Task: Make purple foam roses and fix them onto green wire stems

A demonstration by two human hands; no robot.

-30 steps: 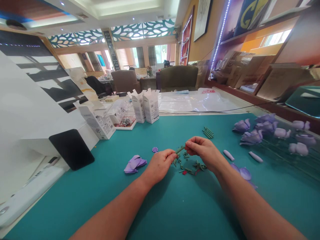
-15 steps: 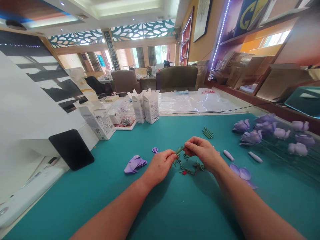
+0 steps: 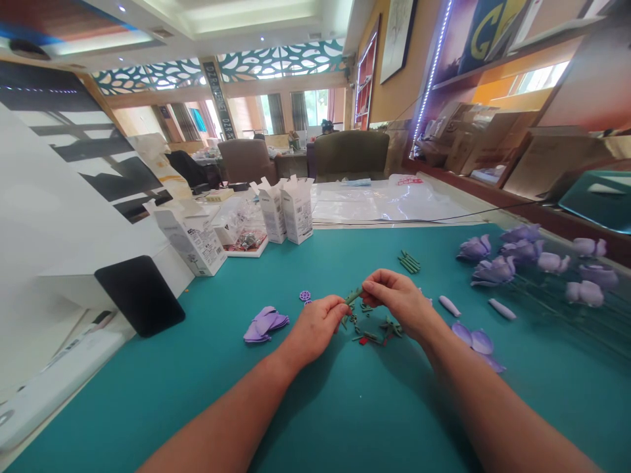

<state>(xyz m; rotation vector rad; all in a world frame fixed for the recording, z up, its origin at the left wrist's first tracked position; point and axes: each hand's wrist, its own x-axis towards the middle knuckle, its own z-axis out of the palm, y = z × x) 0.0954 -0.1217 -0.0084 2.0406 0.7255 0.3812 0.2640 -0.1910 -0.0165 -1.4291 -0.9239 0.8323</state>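
Both my hands are closed on a short green stem piece [image 3: 353, 296], held a little above the mat. My left hand [image 3: 319, 325] pinches its lower end, and my right hand [image 3: 394, 295] grips the upper end. Below them lies a loose heap of small green parts [image 3: 377, 337] with a bit of red among them. Left of my left hand is a stack of purple petals [image 3: 266, 324], and purple wheel-like pieces [image 3: 305, 296] sit behind it. Several green stem rods [image 3: 409, 261] lie beyond my right hand.
At right are assembled purple flowers [image 3: 495, 270], loose petals [image 3: 482, 342] and pale tapered pieces [image 3: 449, 305]. White boxes [image 3: 298, 213] and a tray [image 3: 246, 244] of bagged parts stand at the back left. A black tablet-like panel [image 3: 140, 295] leans at left on the green mat [image 3: 315, 420].
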